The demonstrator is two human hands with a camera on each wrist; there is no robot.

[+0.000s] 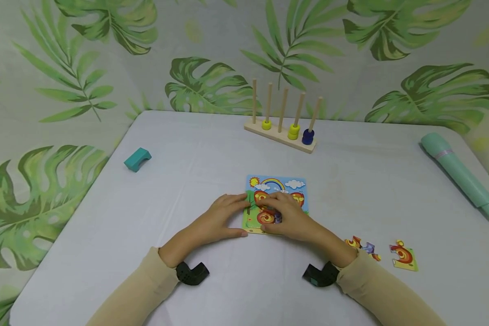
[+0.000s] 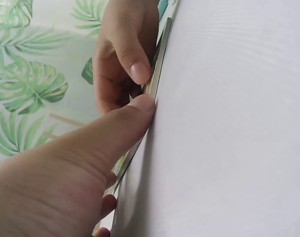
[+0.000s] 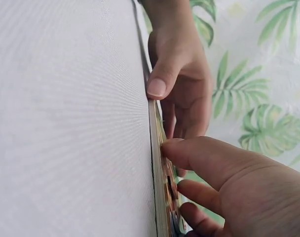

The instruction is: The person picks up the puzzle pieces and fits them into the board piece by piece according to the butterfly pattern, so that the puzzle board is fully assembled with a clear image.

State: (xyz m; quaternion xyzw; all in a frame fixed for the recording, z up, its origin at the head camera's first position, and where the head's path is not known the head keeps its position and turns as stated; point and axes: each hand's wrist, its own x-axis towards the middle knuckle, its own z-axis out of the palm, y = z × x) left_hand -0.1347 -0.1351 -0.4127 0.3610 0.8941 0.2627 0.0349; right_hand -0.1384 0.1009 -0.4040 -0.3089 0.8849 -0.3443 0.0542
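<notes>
A square picture puzzle [image 1: 301, 182] with a sun, rainbow and clouds lies on the white table in front of me. My left hand [image 1: 218, 217] braces its near left corner, thumb along the near edge and extended fingers by the left side. Over the lower middle of the picture, my right hand [image 1: 291, 217] pinches a puzzle piece with a red swirl [image 1: 265, 218] between thumb and fingers. The piece lies low against the board, partly covered by the hand. In the right wrist view the right thumb [image 3: 177, 150] touches the board's face close to the near edge.
Two loose puzzle pieces, one group [image 1: 364, 247] by the right forearm and a corner piece [image 1: 405, 257], lie at right. A wooden peg stand [image 1: 281, 136] with yellow and blue beads stands behind. A teal arched block [image 1: 137, 159] is far left; a mint-green cylinder [image 1: 458, 172] far right.
</notes>
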